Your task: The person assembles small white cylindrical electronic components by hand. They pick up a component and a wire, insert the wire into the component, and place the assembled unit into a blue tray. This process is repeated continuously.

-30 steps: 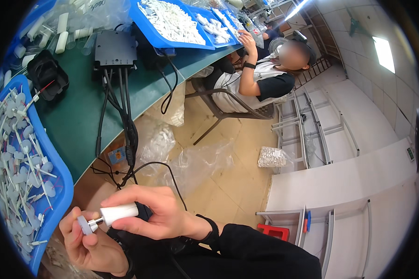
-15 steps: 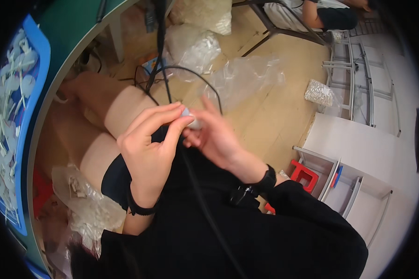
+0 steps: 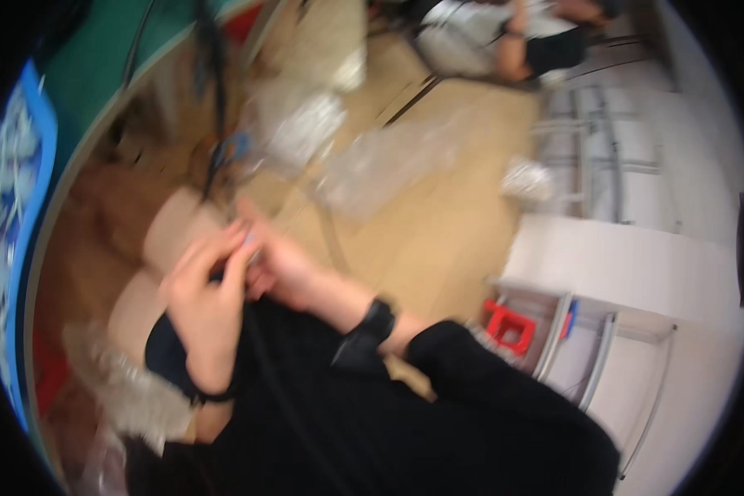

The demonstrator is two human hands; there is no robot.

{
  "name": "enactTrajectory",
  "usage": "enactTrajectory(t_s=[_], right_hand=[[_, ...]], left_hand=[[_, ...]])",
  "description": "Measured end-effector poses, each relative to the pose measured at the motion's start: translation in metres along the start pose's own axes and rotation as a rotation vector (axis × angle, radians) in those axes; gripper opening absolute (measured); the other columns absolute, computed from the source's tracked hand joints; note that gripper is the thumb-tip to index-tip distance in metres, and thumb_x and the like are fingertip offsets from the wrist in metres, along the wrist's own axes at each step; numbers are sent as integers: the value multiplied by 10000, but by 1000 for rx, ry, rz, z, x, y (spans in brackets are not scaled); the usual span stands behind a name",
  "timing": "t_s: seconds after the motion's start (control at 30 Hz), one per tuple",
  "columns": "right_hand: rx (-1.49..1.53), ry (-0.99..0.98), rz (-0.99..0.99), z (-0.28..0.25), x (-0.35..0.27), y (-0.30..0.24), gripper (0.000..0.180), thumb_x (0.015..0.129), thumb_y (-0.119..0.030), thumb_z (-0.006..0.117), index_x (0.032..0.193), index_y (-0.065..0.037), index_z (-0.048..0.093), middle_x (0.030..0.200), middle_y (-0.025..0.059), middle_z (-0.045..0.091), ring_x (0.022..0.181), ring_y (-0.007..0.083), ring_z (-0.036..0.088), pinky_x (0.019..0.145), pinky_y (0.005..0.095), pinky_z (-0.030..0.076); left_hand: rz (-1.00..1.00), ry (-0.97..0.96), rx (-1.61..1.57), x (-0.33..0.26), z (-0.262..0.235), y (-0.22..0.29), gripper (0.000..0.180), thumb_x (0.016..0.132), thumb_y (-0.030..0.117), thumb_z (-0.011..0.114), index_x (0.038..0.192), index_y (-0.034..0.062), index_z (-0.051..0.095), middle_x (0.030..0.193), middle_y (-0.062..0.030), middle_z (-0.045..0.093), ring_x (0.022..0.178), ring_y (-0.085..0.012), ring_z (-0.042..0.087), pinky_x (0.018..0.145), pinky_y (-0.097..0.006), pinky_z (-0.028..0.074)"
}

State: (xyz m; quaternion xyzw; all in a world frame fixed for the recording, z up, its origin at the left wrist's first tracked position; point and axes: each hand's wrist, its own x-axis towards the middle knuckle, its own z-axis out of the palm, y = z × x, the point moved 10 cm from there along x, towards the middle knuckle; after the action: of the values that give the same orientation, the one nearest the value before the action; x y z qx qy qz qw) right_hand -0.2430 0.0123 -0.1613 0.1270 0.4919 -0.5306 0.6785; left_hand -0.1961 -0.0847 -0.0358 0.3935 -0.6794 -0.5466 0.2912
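Observation:
Over my lap, my left hand (image 3: 202,289) pinches a small pale bluish-white piece (image 3: 250,238) between thumb and fingertips. My right hand (image 3: 285,264) meets it from the other side, its fingers curled against the piece and one digit pointing up. Motion blur and the fingers hide most of the piece, so its exact kind does not show. At the far left, a blue-rimmed tray (image 3: 48,124) holds several whitish pieces and thin sticks on the green tabletop (image 3: 99,74).
Clear plastic bags (image 3: 298,124) and a loose plastic sheet (image 3: 388,169) lie on the tan floor. Black cables (image 3: 215,91) hang by the table edge. A red stool-like object (image 3: 508,326) and white shelving (image 3: 603,256) stand at right. Another person's arm (image 3: 512,50) shows at the top.
My view has shifted and blurred. Both hands, still together at the small piece, now appear lower and farther left in the picture. The tray shows less at the left edge.

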Motion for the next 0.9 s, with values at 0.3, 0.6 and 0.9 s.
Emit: enactTrajectory(t_s=[0.3, 0.6, 0.9], right_hand=[[-208, 69, -318, -2, -33, -53, 457, 909, -296, 407, 1305, -92, 302, 624, 5, 439, 420, 76, 332, 448, 228, 326], [-233, 220, -555, 17, -50, -47, 310, 897, -249, 385, 1149, -69, 383, 688, 22, 457, 485, 89, 378, 468, 218, 325], [-715, -31, -910, 99, -75, -55, 180, 921, -144, 436, 1058, -27, 427, 774, 15, 513, 680, 66, 464, 644, 191, 367]], left_hand=[[-50, 60, -323, 2, -3, -2, 86, 743, -12, 636, 804, -68, 612, 813, -120, 645, 738, -156, 631, 658, -251, 507], [-159, 48, -569, -1, -16, -30, 130, 759, -18, 631, 877, -72, 617, 913, -120, 633, 798, -152, 617, 710, -243, 504], [-120, 299, -773, -10, -64, -42, 114, 794, -3, 611, 884, -71, 618, 899, -127, 634, 796, -142, 606, 726, -245, 495]])
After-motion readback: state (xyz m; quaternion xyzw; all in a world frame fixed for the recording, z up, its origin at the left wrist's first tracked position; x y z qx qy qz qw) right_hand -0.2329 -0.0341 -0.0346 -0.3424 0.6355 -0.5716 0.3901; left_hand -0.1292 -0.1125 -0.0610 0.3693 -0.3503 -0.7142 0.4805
